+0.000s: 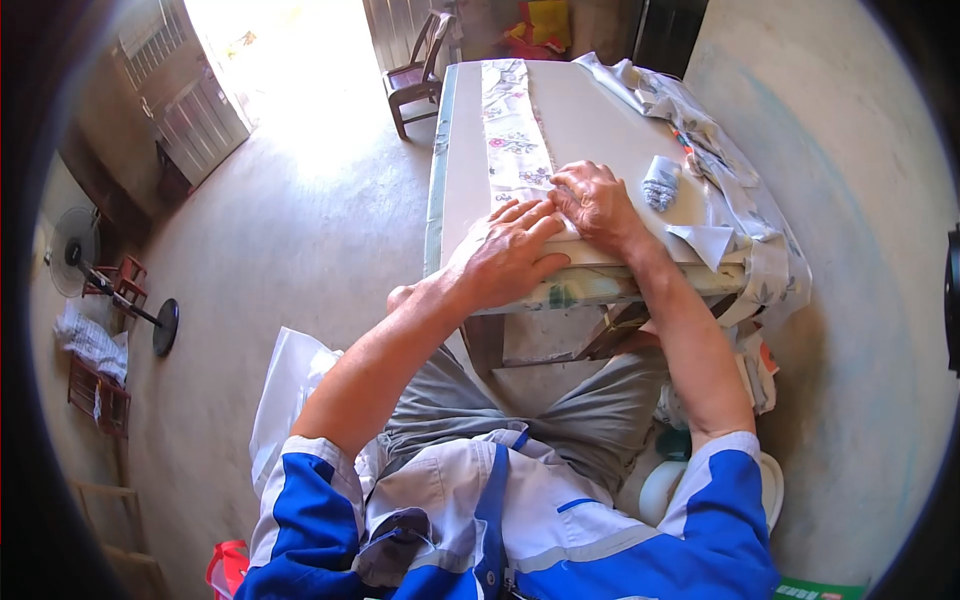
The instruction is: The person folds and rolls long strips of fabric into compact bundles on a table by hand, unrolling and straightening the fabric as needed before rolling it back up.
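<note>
A long white fabric strip with a floral print (512,120) runs lengthwise down the white-topped table (590,115). My left hand (508,252) lies flat across the strip's near end, fingers stretched forward and thumb apart. Beside it, my right hand (597,207) is bent over the strip's right edge, its thumb and fingers closed on the cloth there. The near end of the strip is partly hidden under both hands. To the right of my right hand stands a small rolled bundle of grey-patterned cloth (660,183).
Loose patterned cloth (715,150) heaps along the table's right side and hangs over its corner. A wooden chair (418,75) stands beyond the table's far left. A standing fan (75,250) is at the far left, and white tubs (660,490) sit below right.
</note>
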A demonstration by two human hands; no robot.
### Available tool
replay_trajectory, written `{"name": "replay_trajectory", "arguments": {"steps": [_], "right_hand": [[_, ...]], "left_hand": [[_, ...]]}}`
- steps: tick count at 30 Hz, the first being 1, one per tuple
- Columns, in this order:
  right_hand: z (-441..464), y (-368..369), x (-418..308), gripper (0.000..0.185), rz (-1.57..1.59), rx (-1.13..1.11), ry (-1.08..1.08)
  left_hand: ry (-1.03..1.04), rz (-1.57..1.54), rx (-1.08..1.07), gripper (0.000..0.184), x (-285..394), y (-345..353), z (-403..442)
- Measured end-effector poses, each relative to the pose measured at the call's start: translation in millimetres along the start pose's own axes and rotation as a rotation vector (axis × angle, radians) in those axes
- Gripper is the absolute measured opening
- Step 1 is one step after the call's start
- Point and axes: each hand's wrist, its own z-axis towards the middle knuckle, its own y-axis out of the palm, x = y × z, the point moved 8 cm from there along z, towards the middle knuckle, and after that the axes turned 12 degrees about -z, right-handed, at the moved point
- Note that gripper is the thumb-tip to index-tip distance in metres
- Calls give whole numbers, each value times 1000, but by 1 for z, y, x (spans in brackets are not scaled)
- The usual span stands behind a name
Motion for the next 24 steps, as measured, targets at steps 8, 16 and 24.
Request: {"name": "replay_trajectory", "arguments": {"steps": [8,16,24], "right_hand": [[-1,-1,-11,32,-270,-79,68],[-19,-34,-23,29,-9,94,-73],[-61,-35,-41,36,-29,41,-139]], "left_hand": [[-117,127,-71,71,-1,6,-13],[-89,106,-68,72,-2,4,-15],[-18,-24,91,69,-6,-3,-18]]}}
